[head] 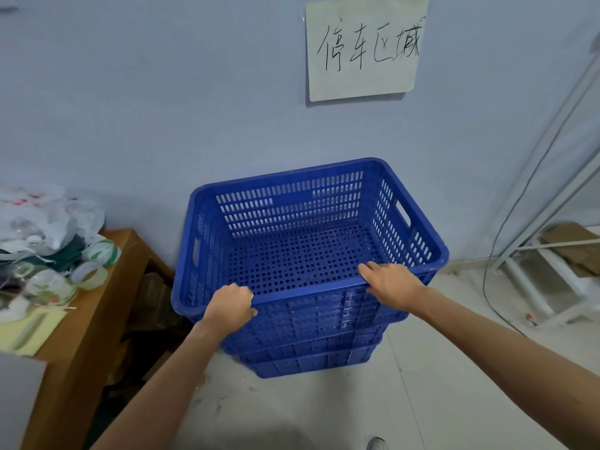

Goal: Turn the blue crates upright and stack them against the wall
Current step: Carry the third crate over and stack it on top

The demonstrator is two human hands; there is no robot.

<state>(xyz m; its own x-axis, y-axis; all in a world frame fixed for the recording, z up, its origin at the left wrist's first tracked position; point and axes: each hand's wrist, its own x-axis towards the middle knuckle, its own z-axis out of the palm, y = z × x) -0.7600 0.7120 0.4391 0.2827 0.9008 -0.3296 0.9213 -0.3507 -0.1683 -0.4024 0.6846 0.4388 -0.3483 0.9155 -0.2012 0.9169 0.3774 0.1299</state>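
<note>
Gripping the near rim of the top blue crate [302, 251], left hand [231, 308] at 7 o'clock, right hand [391, 282] at 5, upright stack against the wall [162, 92]

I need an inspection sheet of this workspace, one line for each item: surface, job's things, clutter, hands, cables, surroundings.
Surface: pale floor, scuffed and dusty near the stack.
Job's things: top blue crate upright and empty, nested on a stack of blue crates at the wall.
Clutter: tape rolls and plastic bags on the wooden table.
Hands: left hand and right hand both grip the top crate's near rim.
Cables: one dark cable hangs along the wall to the floor.
Surroundings: handwritten paper sign; white metal frame with cardboard.
</note>
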